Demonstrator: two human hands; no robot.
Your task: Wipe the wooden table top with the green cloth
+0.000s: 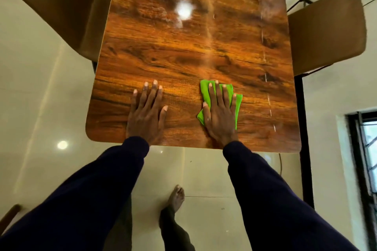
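The person's dark sleeves [271, 199] fill the foreground, with a bare foot [176, 195] on the pale tiled floor [40, 87] between them. The right grip [220, 114] lies flat with its fingers straight and spread. It presses the green cloth [237, 106] onto the wooden surface [183, 57] without clenching it. The folded cloth shows on both sides of the grip and just past the fingertips. The left grip [145, 116] is released too, resting flat on bare wood well to the left of the cloth, probably as a brace. Both sit close to the surface's near edge. Beyond the right grip's fingertips a hazy streak [208, 43] runs up the wood beside a bright light glare [184, 11], with dull patches farther off. The wiping therefore looks far from finished: the far stretch and the strip right of the cloth seem left to do. A brown chair [326, 30] stands off to the right.
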